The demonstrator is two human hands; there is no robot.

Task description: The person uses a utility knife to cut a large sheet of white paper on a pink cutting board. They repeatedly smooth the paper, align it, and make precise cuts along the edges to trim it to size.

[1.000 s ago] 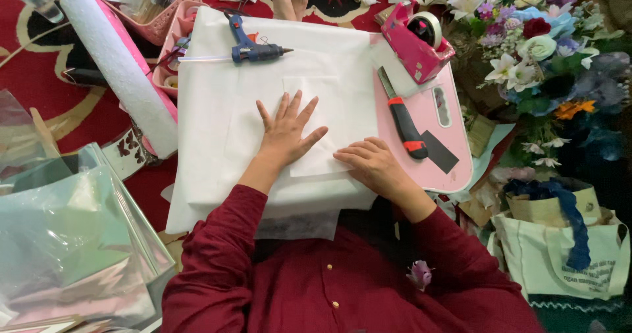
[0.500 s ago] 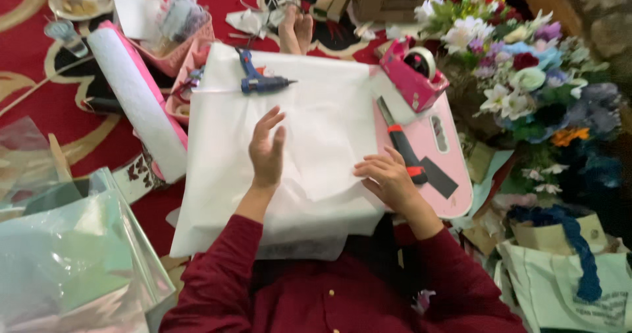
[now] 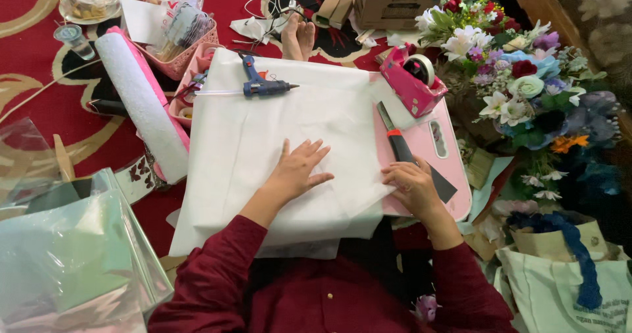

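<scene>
A large sheet of white paper covers a low work surface, with a smaller folded white sheet on top of it. My left hand lies flat on the paper, fingers spread. Its fingers curled, my right hand pinches the right edge of the folded sheet, over a pink cutting board. A utility knife with an orange band lies on that board just above my right hand. A blue glue gun rests at the paper's far edge.
A pink tape dispenser sits at the board's far end, with artificial flowers to its right. A white roll and pink baskets lie left. Iridescent film sheets sit near left, a tote bag near right. Another person's feet are beyond the paper.
The folded sheet, lifted half a second ago, now lies flat. My left hand has spread on it and my right hand has slid to its right edge by the knife.
</scene>
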